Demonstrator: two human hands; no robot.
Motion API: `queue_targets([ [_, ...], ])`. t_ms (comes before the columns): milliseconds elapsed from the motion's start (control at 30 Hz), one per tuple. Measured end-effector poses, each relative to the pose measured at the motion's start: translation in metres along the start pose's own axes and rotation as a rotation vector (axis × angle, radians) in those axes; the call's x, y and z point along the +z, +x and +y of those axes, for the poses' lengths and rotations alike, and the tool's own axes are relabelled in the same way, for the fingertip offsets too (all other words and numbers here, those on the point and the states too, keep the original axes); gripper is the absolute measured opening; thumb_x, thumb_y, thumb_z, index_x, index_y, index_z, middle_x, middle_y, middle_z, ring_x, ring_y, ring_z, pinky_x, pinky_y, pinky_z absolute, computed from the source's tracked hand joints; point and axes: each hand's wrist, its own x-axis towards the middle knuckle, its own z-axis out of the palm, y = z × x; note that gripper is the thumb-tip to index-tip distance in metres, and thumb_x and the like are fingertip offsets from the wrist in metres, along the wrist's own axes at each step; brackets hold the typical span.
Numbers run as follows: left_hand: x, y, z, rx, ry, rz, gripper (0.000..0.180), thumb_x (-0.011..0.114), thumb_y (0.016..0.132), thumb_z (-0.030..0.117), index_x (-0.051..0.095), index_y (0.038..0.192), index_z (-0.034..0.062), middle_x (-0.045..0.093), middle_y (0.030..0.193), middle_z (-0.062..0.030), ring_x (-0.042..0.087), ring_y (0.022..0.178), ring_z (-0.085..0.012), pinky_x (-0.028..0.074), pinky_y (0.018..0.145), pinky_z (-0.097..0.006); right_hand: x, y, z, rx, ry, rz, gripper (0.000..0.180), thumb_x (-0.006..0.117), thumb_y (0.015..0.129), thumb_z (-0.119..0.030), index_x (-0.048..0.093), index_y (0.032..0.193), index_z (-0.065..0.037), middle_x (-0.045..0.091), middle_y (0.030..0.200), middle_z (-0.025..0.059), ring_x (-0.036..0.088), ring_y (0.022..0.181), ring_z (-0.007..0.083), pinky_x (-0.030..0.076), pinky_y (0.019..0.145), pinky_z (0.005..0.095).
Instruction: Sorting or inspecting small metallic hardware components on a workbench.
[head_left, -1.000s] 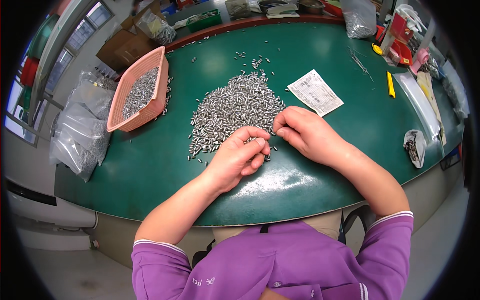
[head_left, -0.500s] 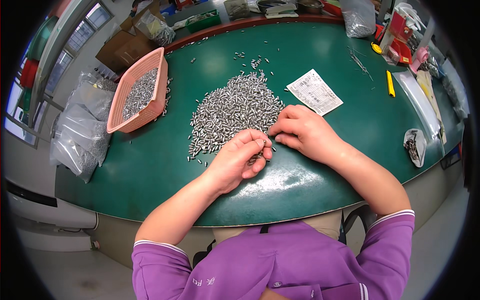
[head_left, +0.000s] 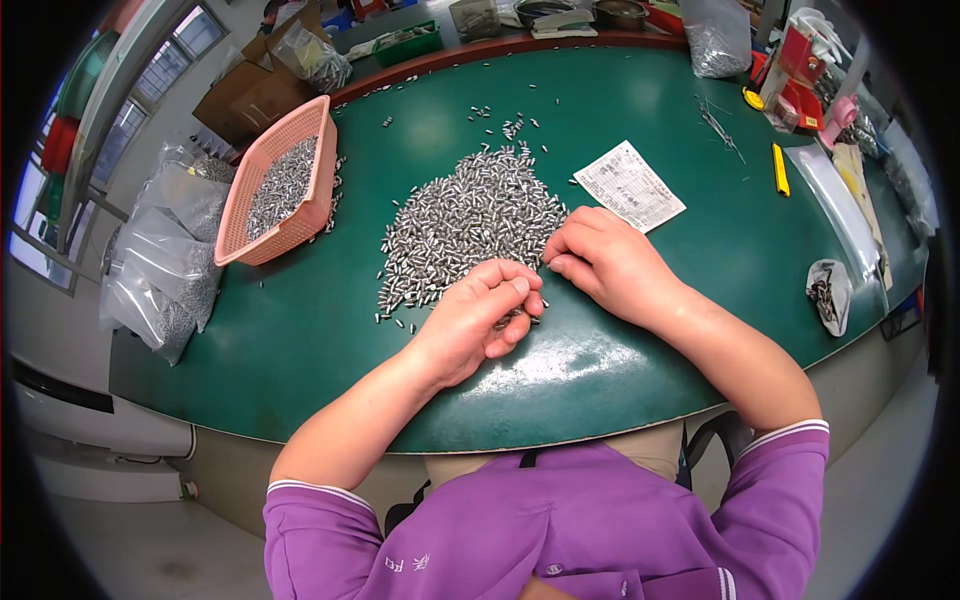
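Observation:
A heap of small shiny metal pins (head_left: 470, 220), short and cylindrical, lies in the middle of the green table. At the heap's near edge my left hand (head_left: 478, 312) is curled, with a few of these pins partly showing between its fingers. Just right of it, my right hand (head_left: 612, 262) has thumb and forefinger pinched together by the heap's right edge. Whatever sits in that pinch is too small or hidden to make out. The two hands are close but apart.
A pink plastic basket (head_left: 322, 180) of similar pins stands left, beside clear bags (head_left: 165, 265) of them. A printed paper slip (head_left: 632, 188) lies right of the heap. Farther right are tweezers (head_left: 718, 125), a yellow cutter (head_left: 780, 170) and a small white bag (head_left: 838, 300) of dark parts.
My right hand has shifted slightly up and right, away from my left fingertips. The left fingers have closed a little more over the pins.

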Motion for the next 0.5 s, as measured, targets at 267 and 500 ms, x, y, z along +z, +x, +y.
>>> queue_targets([
  [267,0.003,-0.001,-0.001,0.007,0.065,0.021,0.014,0.053,0.093,0.013,0.049,0.105,0.0052,0.057,0.084,-0.0055,0.046,0.055,-0.0052,0.034,0.042,-0.017,-0.006,0.005,-0.014,-0.050,0.493,0.002,0.010,0.066,0.079,-0.003,0.065,0.088,-0.006,0.059,0.085,0.0049,0.057,0.083,0.0185,0.048,0.073,0.0307],
  [500,0.000,0.001,-0.001,0.007,0.001,0.006,0.012,0.048,0.095,0.015,0.052,0.100,0.0043,0.056,0.083,-0.0071,0.046,0.054,-0.0074,0.034,0.041,-0.019,-0.006,-0.003,-0.006,-0.054,0.255,-0.183,0.013,0.068,0.075,-0.014,0.065,0.087,-0.011,0.058,0.087,0.0057,0.057,0.088,0.0266,0.048,0.074,0.0379],
])
